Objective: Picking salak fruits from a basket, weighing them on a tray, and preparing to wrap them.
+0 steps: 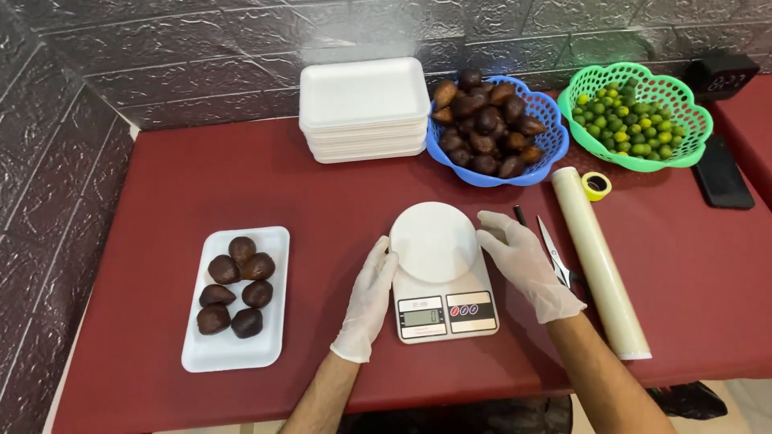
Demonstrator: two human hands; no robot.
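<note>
At centre frame, the gloved left hand and right hand are resting open-palmed against the sides of the white kitchen scale, gripping nothing (its round plate is bare). One foam tray at lower left is already holding dark brown fruits; the stacked trays and blue basket are waiting up top, with a film roll and scissors sitting right.

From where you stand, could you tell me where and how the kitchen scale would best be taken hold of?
Probably by the two long sides of the white kitchen scale, below its round platform, coming from left and right. The left hand already rests on its left edge and the right hand touches the platform's right rim. The body is flat and low, so pinch its edges.
</note>
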